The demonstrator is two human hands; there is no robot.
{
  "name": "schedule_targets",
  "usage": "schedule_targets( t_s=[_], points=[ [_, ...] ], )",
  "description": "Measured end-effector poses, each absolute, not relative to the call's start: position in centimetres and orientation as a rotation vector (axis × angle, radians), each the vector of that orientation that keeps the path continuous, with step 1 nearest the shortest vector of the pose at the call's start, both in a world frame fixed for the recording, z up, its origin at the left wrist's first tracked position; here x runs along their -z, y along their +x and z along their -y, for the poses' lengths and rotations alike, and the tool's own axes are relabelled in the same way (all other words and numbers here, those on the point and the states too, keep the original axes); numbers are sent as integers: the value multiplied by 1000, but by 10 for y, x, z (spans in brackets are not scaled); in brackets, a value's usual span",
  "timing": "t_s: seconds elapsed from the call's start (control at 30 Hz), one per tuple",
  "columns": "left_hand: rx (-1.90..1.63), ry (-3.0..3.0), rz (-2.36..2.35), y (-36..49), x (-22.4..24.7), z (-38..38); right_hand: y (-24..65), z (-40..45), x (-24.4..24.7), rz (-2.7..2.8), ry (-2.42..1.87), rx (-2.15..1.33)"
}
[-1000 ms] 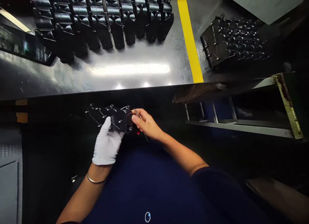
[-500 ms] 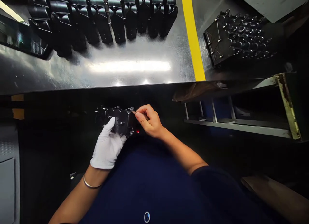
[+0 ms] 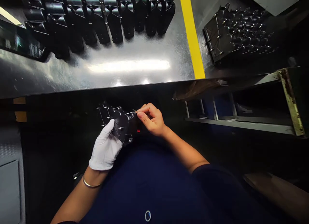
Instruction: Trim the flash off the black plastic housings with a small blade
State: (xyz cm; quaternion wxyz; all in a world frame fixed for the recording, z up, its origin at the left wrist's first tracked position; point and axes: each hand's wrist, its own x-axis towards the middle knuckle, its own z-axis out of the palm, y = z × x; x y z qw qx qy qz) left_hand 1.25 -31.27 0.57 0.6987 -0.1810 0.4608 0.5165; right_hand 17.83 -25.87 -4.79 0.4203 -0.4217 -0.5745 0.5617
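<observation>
A: Best handling?
B: I'd keep the black part [image 3: 118,121] firm and the thin tool [image 3: 134,110] light at the corner boss [image 3: 132,114], tip clear of the left hand [image 3: 105,150].
A: Fingers?
B: Left, gloved: curled round the part, thumb on top. Right hand [image 3: 154,120], bare: pinched on the tool.
A: Part's position?
B: In the left fingers, this side of the worktop [image 3: 145,76]; boss just beside the right fingers. Tip contact: cannot tell.
</observation>
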Motion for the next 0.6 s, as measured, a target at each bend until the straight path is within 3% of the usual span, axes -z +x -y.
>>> schedule_targets(
  t_s=[0.6],
  points=[
    [-1041,-149,-1078,-2,8,326,184,258,48,1585,-1121,-1314]
  ],
)
